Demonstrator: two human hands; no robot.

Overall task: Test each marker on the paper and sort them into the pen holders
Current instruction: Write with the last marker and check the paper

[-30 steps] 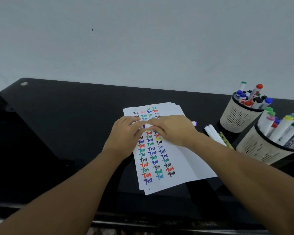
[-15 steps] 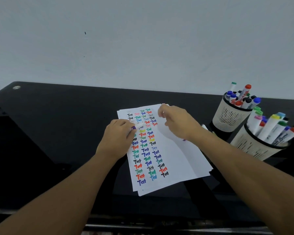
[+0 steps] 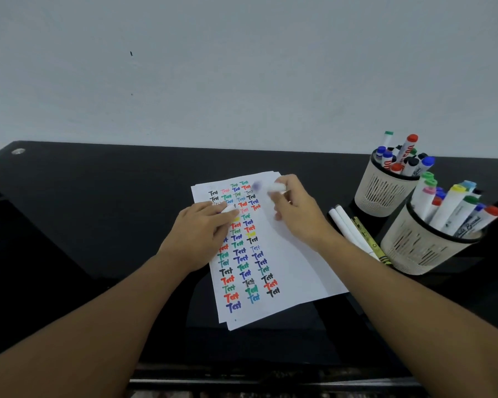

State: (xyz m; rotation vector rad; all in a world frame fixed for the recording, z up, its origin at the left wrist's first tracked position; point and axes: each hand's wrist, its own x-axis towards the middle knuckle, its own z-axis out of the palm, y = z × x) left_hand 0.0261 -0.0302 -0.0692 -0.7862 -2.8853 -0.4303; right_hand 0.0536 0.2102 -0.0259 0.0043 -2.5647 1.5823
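Note:
A stack of white paper [image 3: 288,254] lies on the black table, covered with columns of coloured "Test" words. My right hand [image 3: 295,214] grips a white marker [image 3: 275,187], whose blurred purple tip points left over the top of the sheet. On the paper's left side my left hand [image 3: 202,234] pinches the small marker cap [image 3: 227,209] at its fingertips. Two cream mesh pen holders stand at the right, a far holder [image 3: 383,193] and a near holder [image 3: 420,251], both full of markers.
Two white markers [image 3: 346,226] and a yellow-green one [image 3: 370,242] lie loose on the table between the paper and the holders. The table's front edge runs just below my forearms. A pale wall rises behind the table.
My hands have pulled apart and the marker has come uncapped. The cap stays in my left hand, and my right hand has carried the marker up toward the top of the sheet.

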